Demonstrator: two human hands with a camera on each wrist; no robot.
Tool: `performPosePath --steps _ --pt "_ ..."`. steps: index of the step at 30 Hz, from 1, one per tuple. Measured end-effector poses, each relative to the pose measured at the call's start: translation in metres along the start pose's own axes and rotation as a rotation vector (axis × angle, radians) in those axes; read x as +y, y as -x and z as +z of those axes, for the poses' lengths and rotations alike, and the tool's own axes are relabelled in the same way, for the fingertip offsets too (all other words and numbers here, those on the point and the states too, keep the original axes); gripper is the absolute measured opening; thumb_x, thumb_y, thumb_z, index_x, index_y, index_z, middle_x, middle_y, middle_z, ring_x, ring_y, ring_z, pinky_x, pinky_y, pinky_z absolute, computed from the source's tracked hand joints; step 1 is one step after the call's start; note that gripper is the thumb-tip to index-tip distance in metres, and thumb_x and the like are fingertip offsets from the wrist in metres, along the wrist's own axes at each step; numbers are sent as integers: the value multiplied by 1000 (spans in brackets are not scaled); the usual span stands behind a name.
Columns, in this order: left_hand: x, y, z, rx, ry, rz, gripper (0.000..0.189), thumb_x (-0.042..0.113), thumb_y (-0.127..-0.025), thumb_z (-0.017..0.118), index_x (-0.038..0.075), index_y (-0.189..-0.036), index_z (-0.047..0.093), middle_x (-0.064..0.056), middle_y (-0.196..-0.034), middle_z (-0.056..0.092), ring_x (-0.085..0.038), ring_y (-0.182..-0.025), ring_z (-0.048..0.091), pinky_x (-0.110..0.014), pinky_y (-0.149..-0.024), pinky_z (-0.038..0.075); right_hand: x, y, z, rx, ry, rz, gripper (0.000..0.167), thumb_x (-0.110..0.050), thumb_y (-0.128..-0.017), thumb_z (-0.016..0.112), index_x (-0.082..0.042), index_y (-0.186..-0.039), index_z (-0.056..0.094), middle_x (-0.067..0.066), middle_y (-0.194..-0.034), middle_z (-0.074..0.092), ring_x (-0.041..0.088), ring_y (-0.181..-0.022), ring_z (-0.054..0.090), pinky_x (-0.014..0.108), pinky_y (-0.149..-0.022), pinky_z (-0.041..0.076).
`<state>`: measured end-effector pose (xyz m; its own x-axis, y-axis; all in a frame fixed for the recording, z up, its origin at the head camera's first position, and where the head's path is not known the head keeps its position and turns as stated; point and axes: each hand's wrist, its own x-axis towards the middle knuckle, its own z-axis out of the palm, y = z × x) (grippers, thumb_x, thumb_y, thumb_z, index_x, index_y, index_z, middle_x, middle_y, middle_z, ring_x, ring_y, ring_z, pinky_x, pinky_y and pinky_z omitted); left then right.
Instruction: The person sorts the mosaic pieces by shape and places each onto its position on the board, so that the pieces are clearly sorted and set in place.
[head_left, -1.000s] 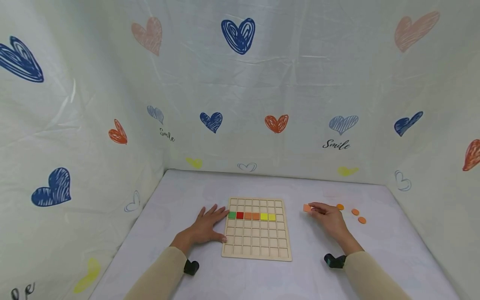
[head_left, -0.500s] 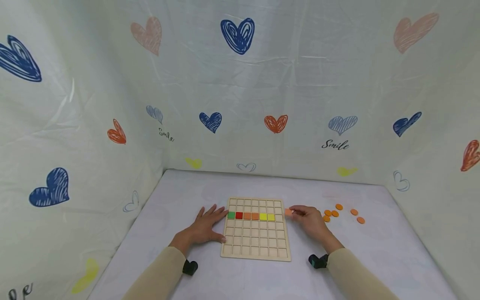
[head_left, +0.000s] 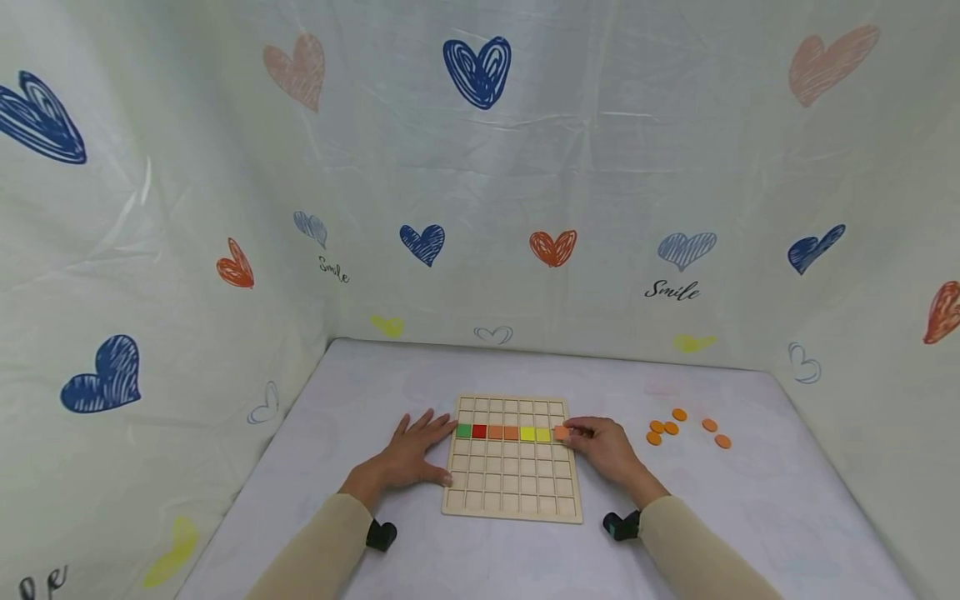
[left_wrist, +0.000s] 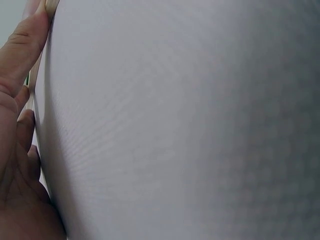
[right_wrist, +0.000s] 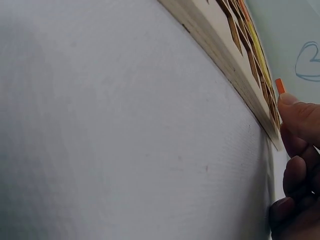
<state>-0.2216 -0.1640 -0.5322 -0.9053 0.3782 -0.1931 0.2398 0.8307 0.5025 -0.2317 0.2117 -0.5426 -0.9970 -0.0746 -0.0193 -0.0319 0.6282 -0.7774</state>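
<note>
A wooden grid board [head_left: 513, 512] lies on the table, one row holding a green tile [head_left: 464, 431], a red tile [head_left: 479, 432], two orange tiles [head_left: 503, 432] and two yellow tiles [head_left: 536, 434]. With fingers spread, my left hand [head_left: 408, 454] rests on the table and touches the board's left edge. My right hand [head_left: 609, 450] pinches an orange square tile [head_left: 561, 433] between thumb and fingers at the right end of that row. In the right wrist view the pinched tile [right_wrist: 280, 85] shows edge-on, tilted, over the board's rim [right_wrist: 230, 75].
Several orange round discs [head_left: 671, 428] lie scattered on the white table [head_left: 675, 517] to the right of the board. A white curtain [head_left: 480, 183] printed with hearts surrounds the table at the back and sides.
My right hand has moved left from near the discs, carrying the orange tile to the right end of the row. Discs it had covered now show. The left hand has stayed still.
</note>
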Motion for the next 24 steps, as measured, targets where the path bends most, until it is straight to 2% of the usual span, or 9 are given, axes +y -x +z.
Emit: performPosePath --steps 12,20,24 --pt "1 1 0 0 1 -3 103 49 -76 92 23 -163 43 -3 -172 35 -32 -165 13 -59 -133 -3 -3 -1 4 8 37 -3 27 -13 -94 79 -4 -119 79 9 -114 77 21 -100 67 40 -87 59" --pt "3 2 -1 -3 -5 -19 103 49 -76 92 23 -163 43 -2 -172 35 -31 -165 13 -58 -134 -3 -5 -1 3 -12 46 5 28 -13 -92 81 -5 -119 79 7 -109 75 18 -93 61 33 -82 54" --pt "3 1 -1 -2 -3 -19 103 48 -76 92 22 -163 43 -2 -172 35 -31 -165 13 -58 -134 -3 -5 -1 3 -18 59 6 29 -14 -91 82 -7 -119 79 7 -110 75 18 -93 60 33 -83 53"
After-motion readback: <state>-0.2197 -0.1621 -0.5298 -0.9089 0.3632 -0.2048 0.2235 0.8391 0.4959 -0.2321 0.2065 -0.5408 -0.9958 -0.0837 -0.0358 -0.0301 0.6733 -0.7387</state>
